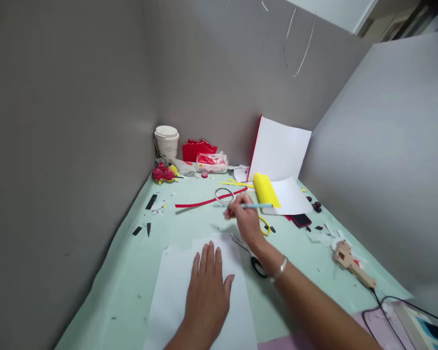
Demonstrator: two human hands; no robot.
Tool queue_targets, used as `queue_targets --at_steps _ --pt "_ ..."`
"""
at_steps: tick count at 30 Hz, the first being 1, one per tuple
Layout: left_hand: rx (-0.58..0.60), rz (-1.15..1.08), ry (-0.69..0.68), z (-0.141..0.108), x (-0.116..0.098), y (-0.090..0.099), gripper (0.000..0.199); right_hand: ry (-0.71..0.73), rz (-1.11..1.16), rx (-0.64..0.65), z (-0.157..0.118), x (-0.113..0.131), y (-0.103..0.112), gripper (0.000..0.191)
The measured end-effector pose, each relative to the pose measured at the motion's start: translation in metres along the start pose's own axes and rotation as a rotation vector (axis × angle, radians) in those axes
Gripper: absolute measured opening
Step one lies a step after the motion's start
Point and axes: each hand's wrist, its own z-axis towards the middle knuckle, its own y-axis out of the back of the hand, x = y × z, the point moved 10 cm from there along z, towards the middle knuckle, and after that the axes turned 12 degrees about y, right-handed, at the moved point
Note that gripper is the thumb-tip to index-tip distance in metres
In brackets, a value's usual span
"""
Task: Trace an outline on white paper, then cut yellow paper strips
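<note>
My left hand (pixel 209 291) lies flat on a sheet of white paper (pixel 170 287), its fingers stretched out toward the far edge. Beyond the paper, my right hand (pixel 244 216) is raised above the table with a thin light-blue pencil (pixel 257 205) in its closed fingers, held roughly level. The pencil's left end is blurred. Behind that hand are a silvery ring (pixel 216 194) and a long red strip (pixel 193 204). Scissors with black handles (pixel 258 267) lie partly under my right wrist, beside the paper's right edge.
A glue gun (pixel 354 265) with a black cord rests at the right. Rolled yellow paper (pixel 265 189) and folded white sheets (pixel 281 150) stand at the back right. A lidded cup (pixel 167 142), red flower-like pieces (pixel 163 172) and a tissue pack (pixel 212 163) are at the back. Black scraps (pixel 151 201) lie left.
</note>
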Motion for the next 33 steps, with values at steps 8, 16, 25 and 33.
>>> queue_targets --at_steps 8,16,25,33 --pt "0.079 0.021 0.009 -0.007 -0.017 0.003 0.055 -0.398 0.59 -0.129 -0.115 -0.05 -0.013 0.03" --pt "0.286 0.026 -0.01 -0.026 -0.01 0.01 0.059 -0.316 0.181 -0.149 -0.103 -0.052 0.038 0.04" --pt "0.182 0.029 -0.091 0.009 -0.03 0.016 0.044 0.019 -0.277 0.109 -0.12 0.003 0.058 0.028" --pt "0.036 -0.112 -0.134 0.002 -0.029 -0.001 0.047 -0.409 0.371 -0.011 -0.11 -0.031 0.02 0.033"
